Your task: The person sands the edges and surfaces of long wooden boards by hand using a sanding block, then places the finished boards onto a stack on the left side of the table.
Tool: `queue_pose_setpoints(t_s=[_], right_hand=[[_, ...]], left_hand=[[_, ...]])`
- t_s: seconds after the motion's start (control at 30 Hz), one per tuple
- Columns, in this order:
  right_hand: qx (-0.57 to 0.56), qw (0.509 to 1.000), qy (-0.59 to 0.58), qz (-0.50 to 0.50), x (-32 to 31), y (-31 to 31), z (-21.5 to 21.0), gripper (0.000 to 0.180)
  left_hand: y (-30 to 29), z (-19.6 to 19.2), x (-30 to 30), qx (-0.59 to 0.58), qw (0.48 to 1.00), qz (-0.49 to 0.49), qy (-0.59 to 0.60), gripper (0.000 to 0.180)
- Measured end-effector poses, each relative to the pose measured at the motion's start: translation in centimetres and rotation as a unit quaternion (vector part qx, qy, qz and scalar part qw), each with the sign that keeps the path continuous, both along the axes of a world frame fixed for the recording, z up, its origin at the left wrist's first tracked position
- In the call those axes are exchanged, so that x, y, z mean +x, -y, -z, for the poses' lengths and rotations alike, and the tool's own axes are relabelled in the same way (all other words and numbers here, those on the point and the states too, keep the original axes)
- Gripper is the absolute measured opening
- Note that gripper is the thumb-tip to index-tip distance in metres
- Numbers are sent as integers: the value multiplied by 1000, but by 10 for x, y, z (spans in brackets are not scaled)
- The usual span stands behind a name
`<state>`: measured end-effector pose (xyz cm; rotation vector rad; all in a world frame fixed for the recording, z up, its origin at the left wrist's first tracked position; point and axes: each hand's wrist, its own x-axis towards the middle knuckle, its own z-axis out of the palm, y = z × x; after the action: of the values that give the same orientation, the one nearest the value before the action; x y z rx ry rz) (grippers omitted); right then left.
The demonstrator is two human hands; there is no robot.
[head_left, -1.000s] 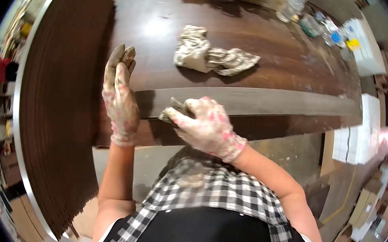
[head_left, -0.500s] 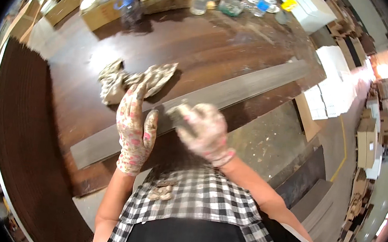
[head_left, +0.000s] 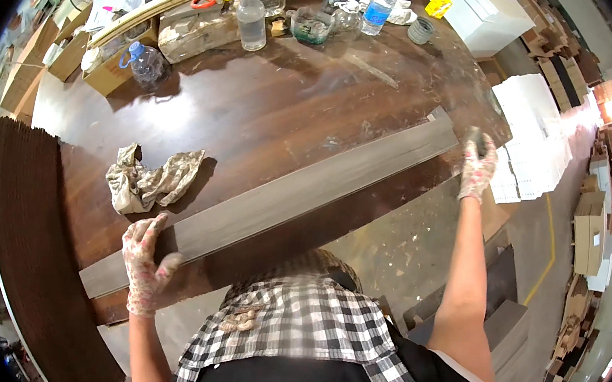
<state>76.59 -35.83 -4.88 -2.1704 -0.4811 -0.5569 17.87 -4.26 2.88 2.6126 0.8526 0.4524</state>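
A long grey wood-grain plank [head_left: 307,179] lies slantwise across the brown table, its right end farther from me. My left hand [head_left: 145,264], in a floral glove, rests across the plank near its left end, thumb spread from the fingers. Just past the plank's right end is my right hand [head_left: 478,170], gloved alike, apart from the plank. Its fingers are curled around something dark that I cannot make out. A crumpled, stained cloth [head_left: 151,178] lies beyond the plank, close to my left hand.
Dark ribbed boards [head_left: 25,236] are stacked at the left. Along the far side stand a blue-capped jug [head_left: 147,66], clear bottles [head_left: 251,17], a green-bottomed container [head_left: 311,26] and orange-handled scissors [head_left: 203,1]. White sheets [head_left: 528,132] are piled beyond the table's right edge.
My right hand has swept from the plank's middle out past its right end. My left hand has moved left and nearer, and the view has shifted.
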Motion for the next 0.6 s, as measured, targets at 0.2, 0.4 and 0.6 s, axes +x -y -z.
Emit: queue_pose_setpoints(t_s=[0.2,0.4,0.6], right_hand=[[192,966,-95,-142,-38,-78,-43,42],[211,940,-63,-261,-102,-112,-81,42],[312,881,-104,-342,-153,-132,-91,45]], left_hand=[[19,-7,37,14,992,-7,-125,91],[24,-17,22,34,994,-21,-103,85],[24,-33,-79,79,970,-226,-39,82]])
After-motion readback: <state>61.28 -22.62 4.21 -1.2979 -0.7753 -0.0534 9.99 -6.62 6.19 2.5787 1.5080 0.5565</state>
